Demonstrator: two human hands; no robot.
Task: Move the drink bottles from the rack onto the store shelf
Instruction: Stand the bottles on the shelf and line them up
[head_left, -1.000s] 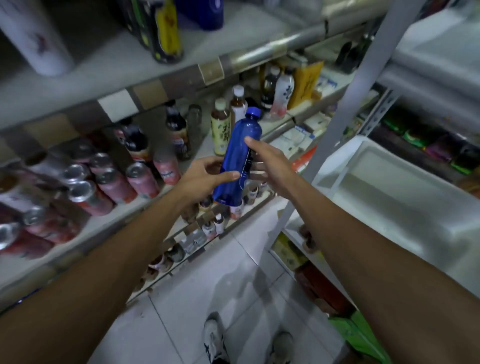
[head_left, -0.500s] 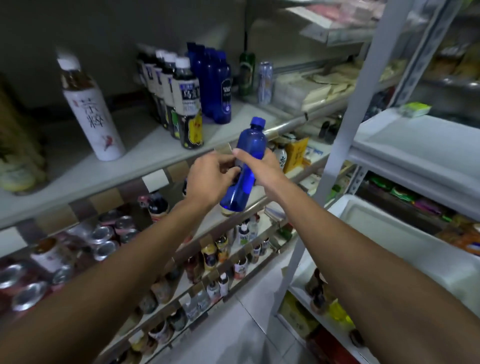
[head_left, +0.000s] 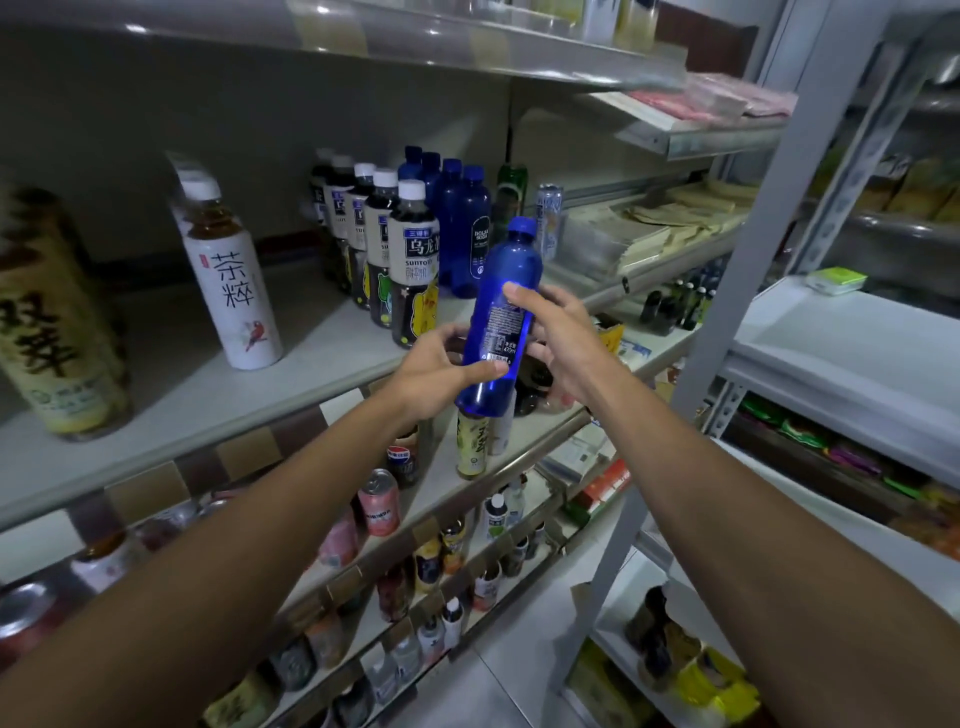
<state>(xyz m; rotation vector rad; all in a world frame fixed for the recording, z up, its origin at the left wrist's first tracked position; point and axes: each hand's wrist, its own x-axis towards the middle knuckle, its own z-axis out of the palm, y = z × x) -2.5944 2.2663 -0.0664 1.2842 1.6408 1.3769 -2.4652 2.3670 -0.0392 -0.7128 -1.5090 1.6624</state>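
Note:
A blue drink bottle (head_left: 501, 317) with a blue cap is held nearly upright in front of the store shelf (head_left: 291, 384), its top leaning slightly right. My left hand (head_left: 436, 371) grips its lower body from the left, thumb across the front. My right hand (head_left: 558, 338) touches its right side with the fingertips on the label. Behind it on the shelf stands a row of matching blue bottles (head_left: 467, 234), beside a row of dark tea bottles (head_left: 410, 260) with white caps.
A white tea bottle (head_left: 231, 280) and a large yellow-labelled bottle (head_left: 52, 322) stand on the shelf to the left. A green bottle (head_left: 511, 200) and a can (head_left: 548, 218) stand right of the blue row. The grey metal rack (head_left: 852, 364) with its upright post is on the right. Lower shelves hold cans and small bottles.
The view has tilted up from the lower shelves to the shelf with the blue row. Both hands have lifted the blue bottle higher and closer to that shelf.

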